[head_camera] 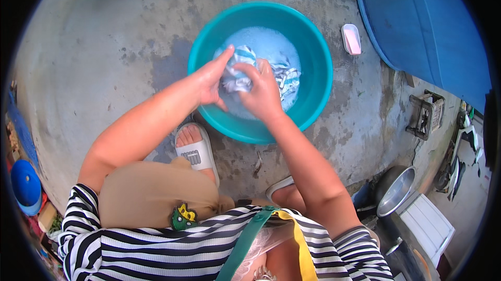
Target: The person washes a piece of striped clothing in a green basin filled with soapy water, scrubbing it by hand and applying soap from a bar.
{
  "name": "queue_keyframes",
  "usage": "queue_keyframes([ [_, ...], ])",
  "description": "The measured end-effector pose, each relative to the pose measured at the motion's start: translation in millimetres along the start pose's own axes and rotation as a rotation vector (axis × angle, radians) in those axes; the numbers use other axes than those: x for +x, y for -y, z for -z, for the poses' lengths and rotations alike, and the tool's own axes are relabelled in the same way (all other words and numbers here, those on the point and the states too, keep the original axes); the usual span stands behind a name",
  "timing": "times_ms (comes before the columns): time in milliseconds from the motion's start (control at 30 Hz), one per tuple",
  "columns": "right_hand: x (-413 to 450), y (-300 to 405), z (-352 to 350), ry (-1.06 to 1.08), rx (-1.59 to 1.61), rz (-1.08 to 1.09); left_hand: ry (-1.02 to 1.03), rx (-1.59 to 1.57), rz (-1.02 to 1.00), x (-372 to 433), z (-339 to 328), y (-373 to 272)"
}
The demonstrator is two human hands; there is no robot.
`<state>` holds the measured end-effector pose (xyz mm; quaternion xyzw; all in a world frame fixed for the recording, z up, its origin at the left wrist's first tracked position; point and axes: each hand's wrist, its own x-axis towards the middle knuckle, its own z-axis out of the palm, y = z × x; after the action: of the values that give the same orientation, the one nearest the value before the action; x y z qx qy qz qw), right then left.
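Observation:
A round teal plastic basin [319, 81] on the concrete floor holds sudsy water [266, 38]. Wet striped cloth [244, 54], white with blue and dark bands, lies bunched in the suds; more striped fabric [289, 79] spreads toward the basin's right side. My right hand [263, 93] curls its fingers around the bunched part. On the left, my left hand [211, 81] has its fingers spread, with its palm turned to the same bunch. Whether that palm presses on the fabric is hard to tell. The cloth's underside is hidden by the water.
Right of the basin are a pink soap bar [352, 42] in a white dish [345, 28], a large blue tub [399, 18] and a small stool [426, 114]. A metal bowl [397, 191] stands lower right. At far left is a blue basin [26, 183]. My slippered foot [195, 148] is near the teal rim.

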<state>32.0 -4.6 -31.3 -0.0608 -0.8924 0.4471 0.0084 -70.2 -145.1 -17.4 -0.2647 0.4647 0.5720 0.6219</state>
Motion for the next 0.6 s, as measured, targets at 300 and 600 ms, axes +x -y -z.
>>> queue_keyframes([
  [300,-13.0,25.2,-11.6,-0.227,-0.219,0.167,0.136,-0.257,-0.238,22.2,-5.5,24.2],
  [600,20.5,-9.0,-36.6,-0.384,0.505,-0.256,-0.441,0.762,-0.957,51.4,1.6,37.4],
])
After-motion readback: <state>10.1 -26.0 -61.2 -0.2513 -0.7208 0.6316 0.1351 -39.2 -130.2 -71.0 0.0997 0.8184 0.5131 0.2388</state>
